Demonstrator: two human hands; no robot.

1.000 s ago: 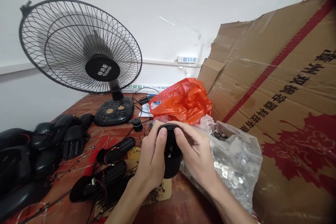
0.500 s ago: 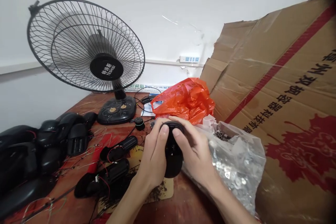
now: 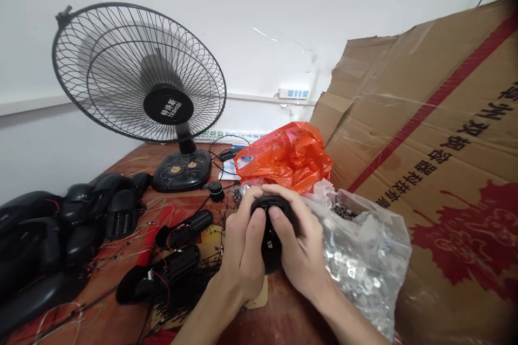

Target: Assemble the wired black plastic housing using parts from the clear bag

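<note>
A glossy black rounded plastic shell point(image 3: 270, 229) is held upright above the counter point(image 3: 283, 318), just before the orange bag point(image 3: 285, 157), clasped between the left hand point(image 3: 243, 250) and right hand point(image 3: 301, 248), thumbs pressed on its face

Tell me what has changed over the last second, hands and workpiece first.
Both hands closed further around the black casing: the left hand and right hand now cover more of it, thumbs lying lower on its top, and less of it shows below them. Grip kept by both throughout; nothing let go. The view shifted a little. The fan, orange bag, bag of washers and cardboard box stayed put.
</note>
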